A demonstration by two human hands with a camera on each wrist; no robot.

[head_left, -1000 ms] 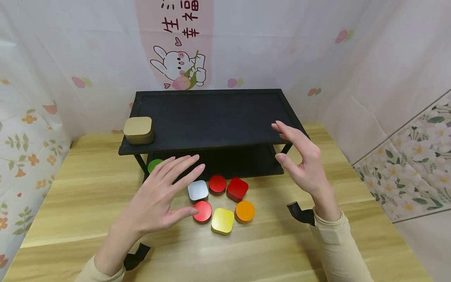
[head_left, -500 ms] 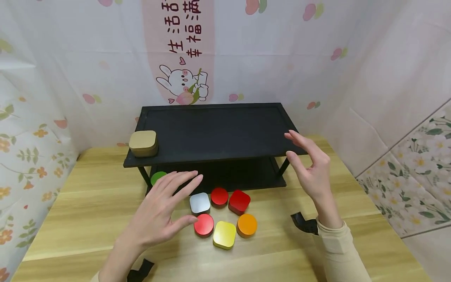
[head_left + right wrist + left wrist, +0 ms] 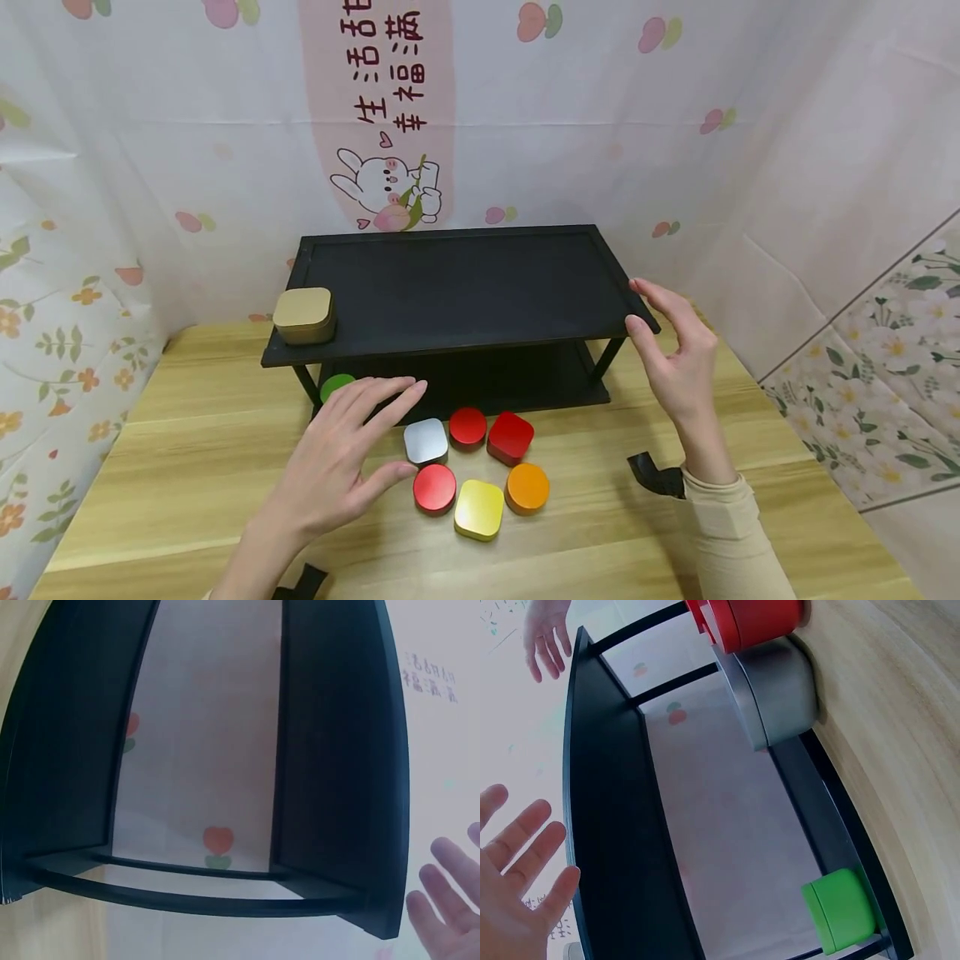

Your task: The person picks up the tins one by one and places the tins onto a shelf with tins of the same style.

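My left hand point(image 3: 337, 458) hovers with spread, relaxed fingers left of a loose group of tins, holding nothing. Nearest to it are a silver square tin point(image 3: 425, 441) and a light red round tin point(image 3: 434, 488). A yellow square tin point(image 3: 479, 508), an orange round tin point(image 3: 527, 487), a dark red round tin point(image 3: 467, 427) and a red square tin point(image 3: 511, 437) complete the group. Beside the right front corner of the black two-tier shelf point(image 3: 465, 292), my right hand point(image 3: 678, 358) is raised, thumb and fingers apart, with nothing in it.
On the shelf's upper board, a gold square tin point(image 3: 304, 316) sits at the left front. A green tin point(image 3: 841, 910) stands on the lower board at the left end, partly hidden in the head view. Patterned cloth point(image 3: 555, 167) hangs behind the wooden table point(image 3: 187, 442).
The head view has tilted up, so the shelf and tins appear lower. My right hand has shifted right, towards the shelf's right corner. The left hand has barely moved, and the tins stay put.
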